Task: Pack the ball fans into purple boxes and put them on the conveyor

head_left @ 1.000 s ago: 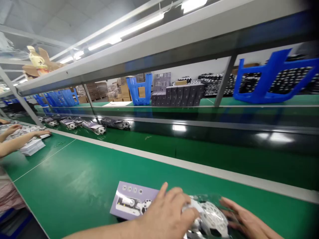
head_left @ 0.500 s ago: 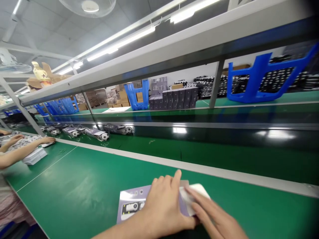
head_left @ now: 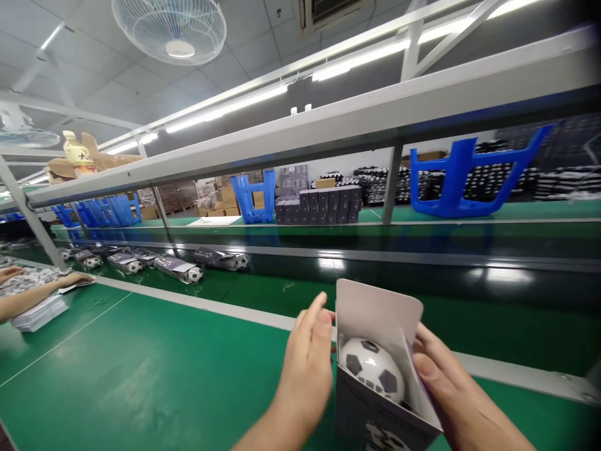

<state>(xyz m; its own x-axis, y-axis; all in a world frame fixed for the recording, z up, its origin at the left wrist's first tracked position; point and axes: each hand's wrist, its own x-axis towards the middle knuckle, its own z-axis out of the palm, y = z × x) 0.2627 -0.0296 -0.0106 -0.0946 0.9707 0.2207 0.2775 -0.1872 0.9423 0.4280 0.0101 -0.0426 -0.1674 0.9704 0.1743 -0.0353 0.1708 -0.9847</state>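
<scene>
An opened carton box (head_left: 375, 419), dark outside and pale inside, stands tilted before me with its end flap (head_left: 375, 304) raised. Inside it shows a glossy black-and-white football-patterned ball (head_left: 370, 369); whatever lies below the ball is hidden. My left hand (head_left: 307, 357) presses along the box's left wall, thumb and fingers upright. On the opposite side, my right hand (head_left: 444, 382) grips the right wall, its thumb near the rim and its other fingers partly hidden behind.
A green worktop (head_left: 141, 376) extends left. Beyond its pale rail (head_left: 253, 317), several wrapped football-patterned items (head_left: 181, 268) lie on a dark green belt. At far left are a co-worker's hand (head_left: 77, 279) and a stack of white papers (head_left: 40, 313). A shelf beam (head_left: 282, 141) crosses overhead.
The box lay flat-side up under both hands; now it is turned end-up with its flap open, exposing the ball. My hands have moved to its two sides, and the view has tilted upward.
</scene>
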